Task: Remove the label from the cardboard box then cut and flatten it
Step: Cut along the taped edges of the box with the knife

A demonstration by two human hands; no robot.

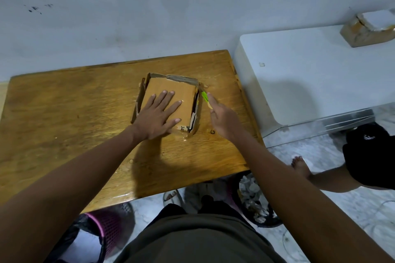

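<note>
I see the box (168, 100) lying near the middle of the wooden worktop (64, 113), toward its far half. It is a shallow brown cardboard carton, its broad face up. The side flaps stand loose around that face: one along the left edge, one ragged along the far edge, one along the right edge. A small pale scrap with dark print, too small for me to read in full, shows at the near right corner of the top face.

The left hand (159, 114) lies flat on the top face, fingers straight and spread, palm down, pressing on the cardboard.

The right hand (222, 116) is just to the right of the box, fingers curled round a small cutter (205, 98) with a bright green body. The cutter's tip points at the far right corner of the box, beside the right flap. I cannot tell whether the blade touches the cardboard.

A white bench (310, 74) stands right of the worktop, against the wall. A second, taped parcel (367, 30) sits at its far right end. Under the near edge of the worktop I note a dark bin (254, 203) holding crumpled paper and a pink mesh basket (106, 226). A bare foot (300, 166) rests on the floor at right.
</note>
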